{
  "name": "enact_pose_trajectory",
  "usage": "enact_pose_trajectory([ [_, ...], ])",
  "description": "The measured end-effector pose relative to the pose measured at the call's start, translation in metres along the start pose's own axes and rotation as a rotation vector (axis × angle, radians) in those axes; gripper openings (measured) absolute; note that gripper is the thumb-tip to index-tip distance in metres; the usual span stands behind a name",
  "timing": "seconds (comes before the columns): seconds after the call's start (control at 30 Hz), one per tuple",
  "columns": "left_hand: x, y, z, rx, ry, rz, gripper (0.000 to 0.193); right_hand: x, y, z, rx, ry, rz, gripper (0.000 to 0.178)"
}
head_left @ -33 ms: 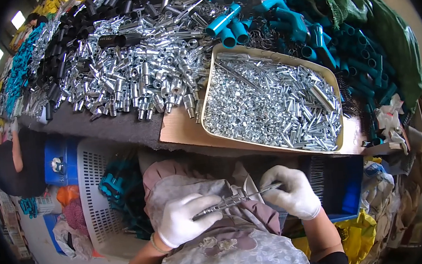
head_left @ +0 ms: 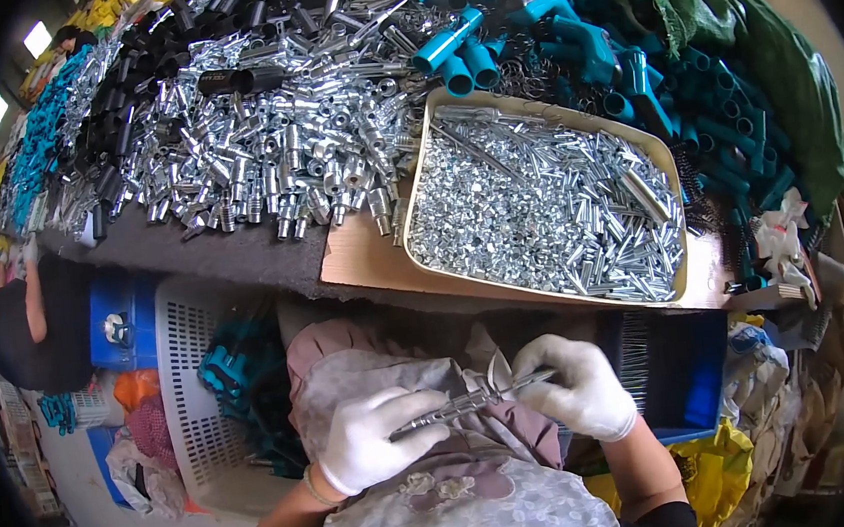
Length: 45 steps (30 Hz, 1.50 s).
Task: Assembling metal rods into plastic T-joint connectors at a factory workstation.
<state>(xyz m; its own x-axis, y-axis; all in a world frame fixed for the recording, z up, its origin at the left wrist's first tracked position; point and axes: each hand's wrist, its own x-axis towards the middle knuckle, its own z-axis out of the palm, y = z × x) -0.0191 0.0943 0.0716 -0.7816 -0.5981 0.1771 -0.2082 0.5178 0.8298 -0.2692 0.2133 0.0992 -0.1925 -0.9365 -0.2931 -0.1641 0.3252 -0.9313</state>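
Observation:
Both hands wear white gloves and meet over my lap. Closed around a slim silver metal fitting (head_left: 467, 402) with ringed steps is my left hand (head_left: 375, 438); it points up to the right. My right hand (head_left: 581, 385) pinches a thin metal rod (head_left: 533, 380) between thumb and fingers, in line with the fitting's far end. Whether the rod sits inside the fitting, I cannot tell. Beyond my hands, a cream tray (head_left: 546, 300) on the bench holds many small silver pins and tiny metal pieces.
Silver fittings (head_left: 283, 165) lie heaped left of the tray, with black sleeves (head_left: 240, 81) behind. Teal tool housings (head_left: 583, 44) pile up at the right under green cloth (head_left: 753, 34). Below stand a white crate (head_left: 190, 384) and a blue bin (head_left: 697, 370). Another person (head_left: 30, 318) is at far left.
My right hand has moved slightly left toward my left hand, bringing the rod closer to the fitting. The fitting in my left hand has tilted and shifted very little.

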Motion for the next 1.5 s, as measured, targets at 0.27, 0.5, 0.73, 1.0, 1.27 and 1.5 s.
enact_pose_trajectory([
  [0.27, -0.002, -0.004, -0.001, -0.004, -0.014, 0.07, 0.033, 0.003, -0.002, -0.001, -0.006, -0.106, -0.014, 0.021],
  [0.5, 0.003, -0.004, 0.002, -0.008, 0.014, 0.106, 0.032, 0.004, 0.002, 0.004, -0.013, -0.109, 0.021, 0.021],
  [0.73, -0.005, -0.013, 0.006, -0.13, -0.047, 0.079, 0.032, 0.0, 0.021, 0.029, -0.183, -0.105, -0.295, 0.028],
  [1.0, -0.004, -0.008, 0.01, -0.169, -0.039, 0.068, 0.032, -0.002, 0.014, 0.03, -0.382, -0.031, -0.381, 0.039],
  [1.27, 0.004, -0.003, 0.003, -0.078, 0.107, 0.045, 0.031, -0.006, -0.02, 0.012, -0.321, 0.165, -0.42, 0.037],
  [1.5, 0.005, 0.003, 0.008, -0.05, 0.132, 0.046, 0.031, -0.011, -0.004, 0.03, -0.122, 0.136, -0.347, 0.035],
])
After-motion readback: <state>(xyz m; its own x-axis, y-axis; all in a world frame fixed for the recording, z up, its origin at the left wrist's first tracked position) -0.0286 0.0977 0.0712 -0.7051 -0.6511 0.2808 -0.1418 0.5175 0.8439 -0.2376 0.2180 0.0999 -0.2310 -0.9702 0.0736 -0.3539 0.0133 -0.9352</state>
